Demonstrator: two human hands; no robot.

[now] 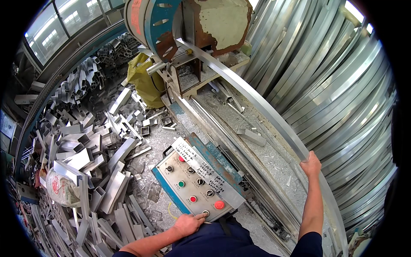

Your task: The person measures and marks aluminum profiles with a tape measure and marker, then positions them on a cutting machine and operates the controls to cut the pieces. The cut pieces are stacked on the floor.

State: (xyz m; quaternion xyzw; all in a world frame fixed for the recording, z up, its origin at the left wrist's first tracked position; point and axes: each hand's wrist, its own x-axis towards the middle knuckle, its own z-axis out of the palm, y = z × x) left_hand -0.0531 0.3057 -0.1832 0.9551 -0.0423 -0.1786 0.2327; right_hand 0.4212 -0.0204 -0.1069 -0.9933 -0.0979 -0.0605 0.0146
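My left hand (189, 224) lies at the near edge of a control panel (174, 188), fingers reaching over it with a fingertip on a push button (206, 213). It holds nothing. Further right, my right hand (311, 164) is closed around a long silvery aluminium profile (257, 95). That profile runs from the saw machine (165, 30) at the top, past my right hand, toward the lower right. The machine has a round blue-and-red guard. Knobs, green and red buttons and a metal strip with handwriting sit on the panel.
Many cut tube offcuts (113, 188) are heaped on the left, around a white sack (63, 187). A yellow bag (145, 81) hangs beside the machine. Long profiles (334, 98) are stacked on the right. A short offcut (251, 137) lies on the chip-covered bed beside the rails (227, 145).
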